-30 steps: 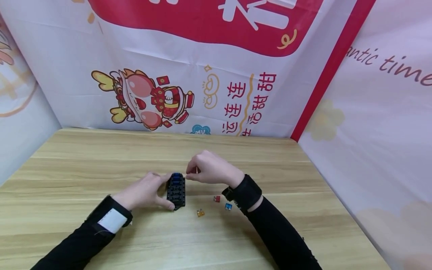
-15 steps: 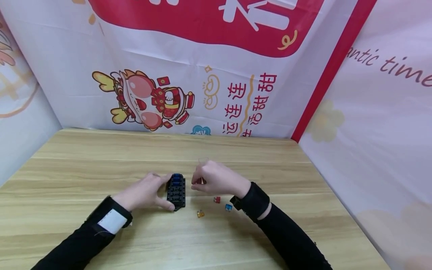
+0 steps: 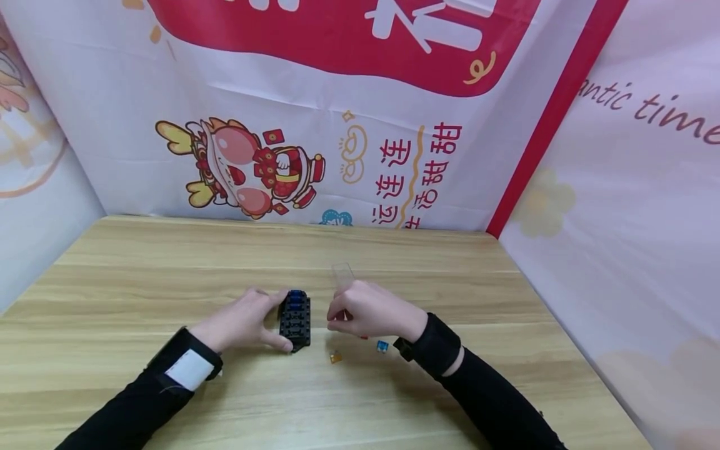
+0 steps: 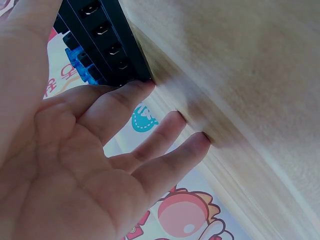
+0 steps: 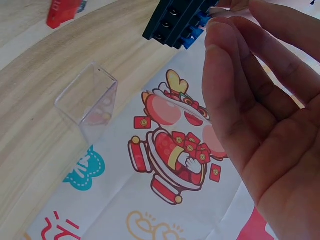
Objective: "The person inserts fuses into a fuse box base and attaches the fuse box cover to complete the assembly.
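My left hand [image 3: 244,319] holds the black fuse box [image 3: 295,328] on the table between thumb and forefinger, the thumb at its near end and the forefinger at its far end. Blue blade fuses [image 3: 295,300] sit in its far slots. In the left wrist view the other fingertips [image 4: 197,140] reach the wood. To the right of the box, my right hand [image 3: 368,310] hovers with loosely curled fingers and nothing visible between them. A red fuse [image 5: 62,12] lies below it, mostly hidden in the head view. Nearby lie an amber fuse [image 3: 335,357] and a blue fuse [image 3: 382,346].
A clear plastic cover [image 5: 90,97] stands on the table beyond my right hand, faint in the head view. The wooden table [image 3: 185,262] ends at a printed cloth backdrop [image 3: 253,87], with another cloth [image 3: 630,219] along the right side.
My right hand has drawn back from beside the far end of the fuse box, rightward and nearer, over the red fuse. The clear cover shows more behind it. My left hand keeps its grip.
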The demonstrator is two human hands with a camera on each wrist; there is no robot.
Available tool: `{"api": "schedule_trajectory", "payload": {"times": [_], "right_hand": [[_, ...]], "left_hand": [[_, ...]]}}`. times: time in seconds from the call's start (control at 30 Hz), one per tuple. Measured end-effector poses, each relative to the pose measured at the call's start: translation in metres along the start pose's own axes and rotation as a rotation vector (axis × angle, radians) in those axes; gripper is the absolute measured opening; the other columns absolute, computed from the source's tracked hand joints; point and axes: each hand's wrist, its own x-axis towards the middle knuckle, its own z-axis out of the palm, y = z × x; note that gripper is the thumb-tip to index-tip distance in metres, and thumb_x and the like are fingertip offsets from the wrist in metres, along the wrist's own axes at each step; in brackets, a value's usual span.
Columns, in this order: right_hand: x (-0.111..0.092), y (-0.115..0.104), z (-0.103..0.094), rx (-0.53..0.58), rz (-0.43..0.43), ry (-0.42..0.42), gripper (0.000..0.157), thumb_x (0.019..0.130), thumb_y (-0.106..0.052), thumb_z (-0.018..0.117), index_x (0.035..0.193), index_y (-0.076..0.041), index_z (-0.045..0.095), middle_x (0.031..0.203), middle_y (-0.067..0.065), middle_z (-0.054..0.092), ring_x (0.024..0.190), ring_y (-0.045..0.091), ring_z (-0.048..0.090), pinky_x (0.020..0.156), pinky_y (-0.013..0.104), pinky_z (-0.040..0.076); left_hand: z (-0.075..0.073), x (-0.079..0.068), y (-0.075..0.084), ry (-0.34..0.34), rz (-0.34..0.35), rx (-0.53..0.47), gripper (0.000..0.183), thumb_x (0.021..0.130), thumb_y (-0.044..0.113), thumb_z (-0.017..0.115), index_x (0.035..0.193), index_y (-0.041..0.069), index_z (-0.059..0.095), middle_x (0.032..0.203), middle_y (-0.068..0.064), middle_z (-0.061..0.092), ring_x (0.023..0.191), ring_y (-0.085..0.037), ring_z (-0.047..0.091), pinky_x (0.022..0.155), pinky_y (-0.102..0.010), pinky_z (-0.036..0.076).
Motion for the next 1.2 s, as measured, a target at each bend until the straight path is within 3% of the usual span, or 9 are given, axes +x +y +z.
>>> {"api": "schedule_trajectory", "payload": {"times": [0.5, 0.9, 1.2], "right_hand": [[-0.007, -0.002, 0.002, -0.026, -0.026, -0.023, 0.006, 0.085, -0.022, 0.071, 0.087, -0.016, 0.073, 0.077, -0.013, 0.057, 0.069, 0.003, 0.055, 0.060, 0.007, 0.037], [-0.003, -0.007, 0.009, 0.020, -0.032, -0.162, 0.024, 0.074, -0.034, 0.080, 0.087, -0.015, 0.072, 0.079, -0.009, 0.060, 0.067, -0.004, 0.049, 0.058, 0.009, 0.037], [-0.004, -0.011, 0.014, -0.003, 0.004, -0.197, 0.023, 0.069, -0.033, 0.083, 0.084, -0.019, 0.072, 0.081, -0.012, 0.060, 0.069, -0.004, 0.050, 0.059, 0.009, 0.038]], "left_hand": [[0.000, 0.002, 0.002, -0.011, -0.003, 0.006, 0.106, 0.063, 0.065, 0.074, 0.141, 0.000, 0.043, 0.127, -0.022, 0.051, 0.115, -0.036, 0.047, 0.093, -0.051, 0.039], [0.000, 0.000, 0.002, -0.004, -0.004, 0.010, 0.108, 0.062, 0.066, 0.074, 0.141, -0.001, 0.043, 0.127, -0.023, 0.051, 0.115, -0.037, 0.048, 0.092, -0.052, 0.039], [0.000, 0.000, 0.002, -0.012, -0.011, 0.006, 0.108, 0.062, 0.066, 0.073, 0.141, 0.000, 0.043, 0.127, -0.023, 0.050, 0.115, -0.036, 0.048, 0.092, -0.052, 0.040]]}}
